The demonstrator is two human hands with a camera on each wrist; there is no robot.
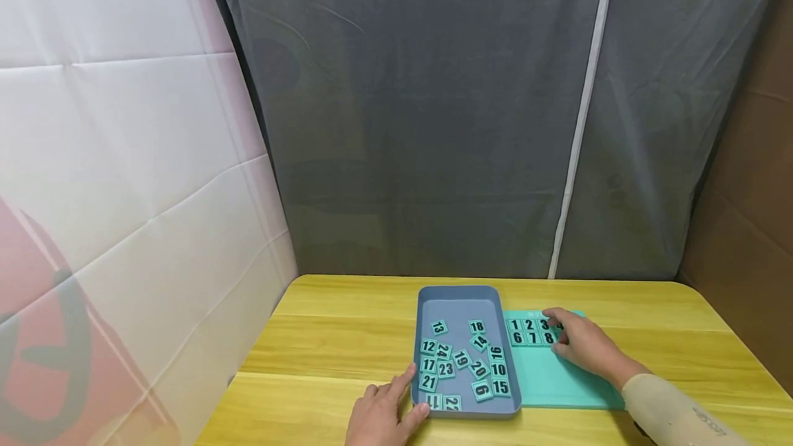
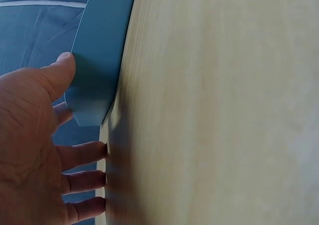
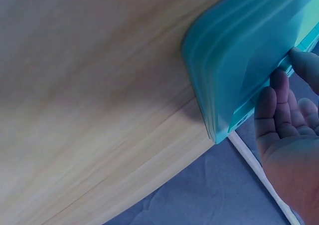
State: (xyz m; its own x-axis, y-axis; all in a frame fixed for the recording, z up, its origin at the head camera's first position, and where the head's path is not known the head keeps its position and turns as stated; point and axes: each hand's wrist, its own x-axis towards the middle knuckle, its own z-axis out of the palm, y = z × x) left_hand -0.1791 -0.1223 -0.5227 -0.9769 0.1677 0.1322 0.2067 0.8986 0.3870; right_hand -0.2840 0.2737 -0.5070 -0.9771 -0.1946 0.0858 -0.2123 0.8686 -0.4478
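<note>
A blue-grey tray (image 1: 455,305) lies on the table with several loose teal number tiles (image 1: 461,358) in it, some turned or upside down. My left hand (image 1: 384,411) rests at its near left corner, thumb and index finger against the walls, other fingers extended to the table. On the right is a teal board (image 1: 557,380); number tiles (image 1: 529,332) stand in two rows along its far edge, with 1, 2, 3, 6, 7 and 8 readable. My right hand (image 1: 585,343) reaches over the right part of these rows, fingertips and thumb at the tiles, covering some.
The tray's right wall stands beside the board's left edge on the yellow wooden table (image 1: 322,343). A grey curtain (image 1: 403,122) hangs behind the table, a white cloth (image 1: 136,122) on the left and a brown panel (image 1: 749,191) on the right.
</note>
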